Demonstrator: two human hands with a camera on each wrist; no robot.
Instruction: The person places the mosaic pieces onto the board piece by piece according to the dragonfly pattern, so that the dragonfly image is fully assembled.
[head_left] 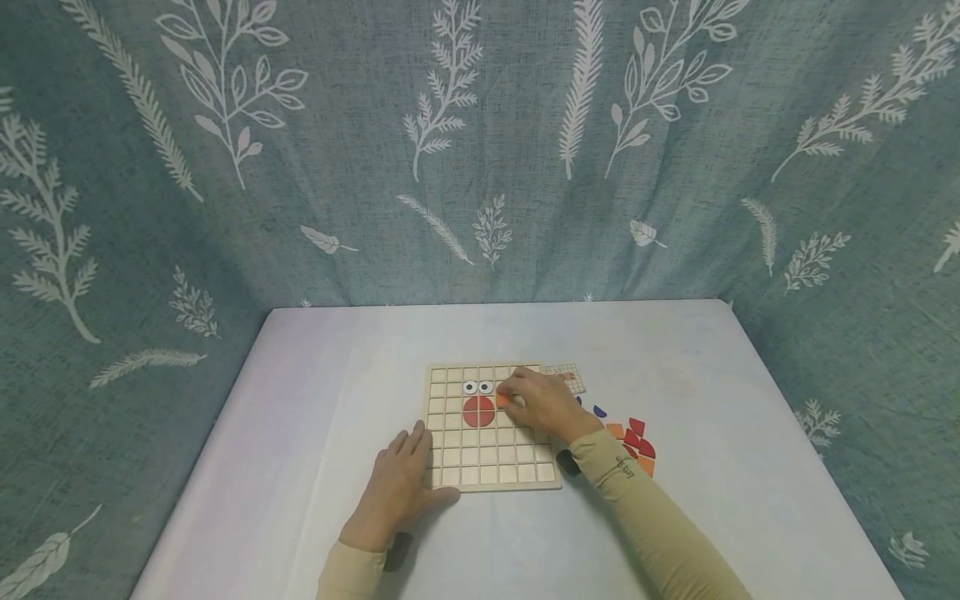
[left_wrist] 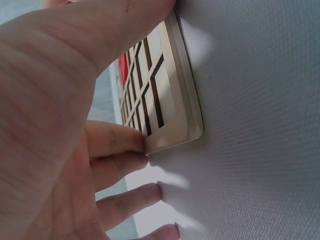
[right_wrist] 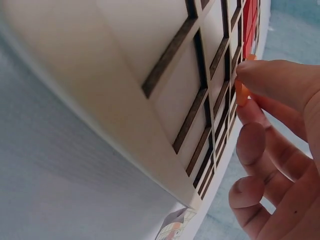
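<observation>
A wooden grid board (head_left: 453,490) lies flat on the white table. Two round eye pieces (head_left: 470,387) sit in its cells, above a red circle (head_left: 471,418) made of several quarter pieces. With thumb and fingers, my right hand (head_left: 546,404) pinches an orange piece (right_wrist: 242,93) at the board's surface, just right of the red circle; its outline is partly hidden by the fingers. My left hand (head_left: 397,479) rests at the board's near left corner, thumb along the front edge and fingers spread by the left side.
A small printed grid card (head_left: 572,379) lies by the board's far right corner. Loose red pieces (head_left: 647,448), orange pieces (head_left: 616,431) and a blue piece (head_left: 600,412) lie right of the board, partly behind the right sleeve. Patterned curtains (head_left: 480,150) surround the table.
</observation>
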